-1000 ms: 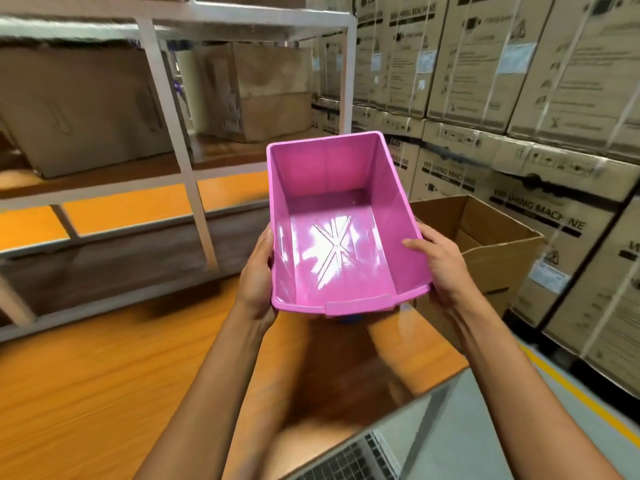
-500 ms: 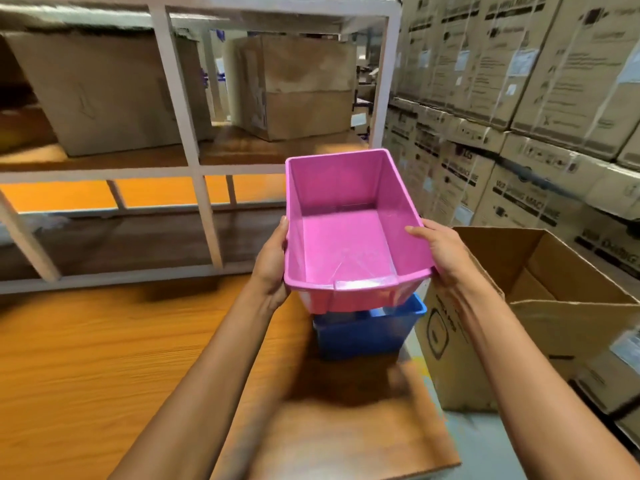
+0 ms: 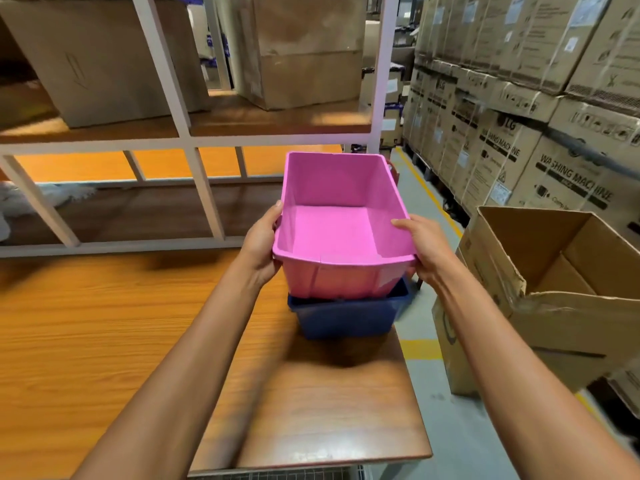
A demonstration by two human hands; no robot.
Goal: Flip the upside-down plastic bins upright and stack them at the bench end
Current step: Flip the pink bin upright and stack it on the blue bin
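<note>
An upright pink plastic bin (image 3: 332, 233) is held at its two long sides, my left hand (image 3: 261, 244) on its left rim and my right hand (image 3: 420, 247) on its right rim. Its base sits partly down inside a blue bin (image 3: 346, 317) that stands upright on the wooden bench (image 3: 104, 341) near the bench's right end. Only the blue bin's rim and front wall show below the pink one. The pink bin is empty inside.
A white metal shelf frame (image 3: 204, 188) with cardboard boxes rises behind the bench. An open cardboard box (image 3: 554, 299) stands on the floor right of the bench end. Stacked washing machine cartons (image 3: 554, 133) line the aisle on the right.
Both hands have lowered the pink bin from mid-air down into the blue bin. My view has tipped down and right, so the bench end and the blue bin show fully.
</note>
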